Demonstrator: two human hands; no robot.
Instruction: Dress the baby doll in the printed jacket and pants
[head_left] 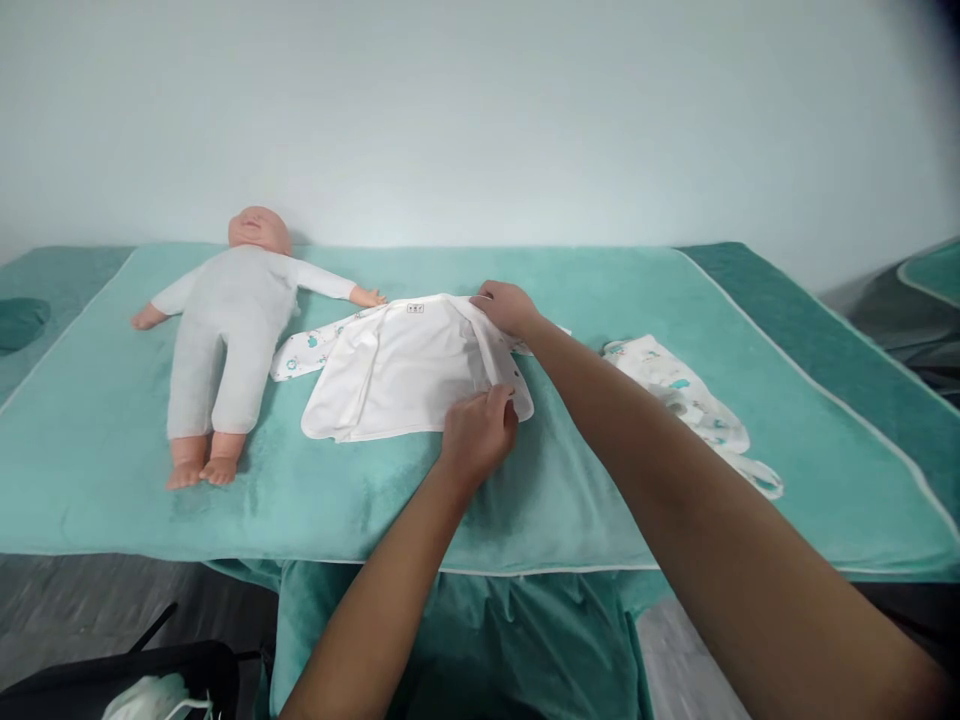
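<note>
A white baby shirt [416, 370] lies spread on the green cover, its plain inside facing up and a small label at the collar. Its left sleeve, printed with teal figures, reaches toward the doll [232, 310]. My left hand [480, 430] is closed on the shirt's right front panel near the bottom hem. Up by the collar, my right hand [510, 308] pinches the same panel's upper edge. Part of the right sleeve is hidden behind my right hand and forearm. The doll lies on its back at the left, one hand close to the shirt's shoulder.
Another white printed garment [697, 400] with a loop of strap lies on the right, partly behind my right forearm. The green cover [337, 510] drapes over the table's front edge. A pale wall stands behind. A black bag [187, 660] sits low at the left.
</note>
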